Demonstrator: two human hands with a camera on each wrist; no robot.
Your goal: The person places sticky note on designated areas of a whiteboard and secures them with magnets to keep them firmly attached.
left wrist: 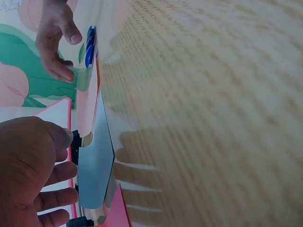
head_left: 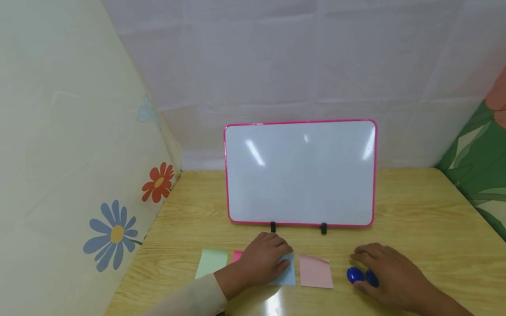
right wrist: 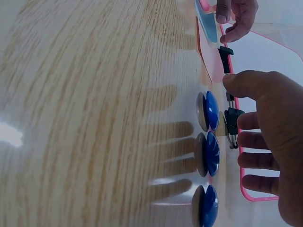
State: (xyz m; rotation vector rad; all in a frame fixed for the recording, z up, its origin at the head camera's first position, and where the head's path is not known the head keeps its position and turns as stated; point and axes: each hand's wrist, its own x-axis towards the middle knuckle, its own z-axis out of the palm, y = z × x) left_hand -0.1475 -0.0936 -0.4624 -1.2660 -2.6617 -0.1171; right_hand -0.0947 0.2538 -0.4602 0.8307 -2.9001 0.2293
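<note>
My left hand (head_left: 262, 261) is held over the blue sticky note (head_left: 287, 276) with its fingers loosely spread and holds nothing. A bright pink sticky note (head_left: 237, 255) is mostly covered by that hand in the head view. To its left lies a pale green note (head_left: 212, 262), and to the right of the blue one a light pink note (head_left: 316, 272). My right hand (head_left: 395, 276), fingers apart and bare of any object, hovers by round, glossy blue magnets (head_left: 355, 275). Three such magnets (right wrist: 212, 153) line up in the right wrist view; the hand hides one from the head camera.
Behind the notes a whiteboard (head_left: 300, 175) with a pink frame stands upright on the wood-patterned table (head_left: 189, 206). Black clips (head_left: 323, 228) show at its lower edge. A flower-printed wall (head_left: 79, 153) borders the left, and a pale cloth (head_left: 257, 66) hangs at the back.
</note>
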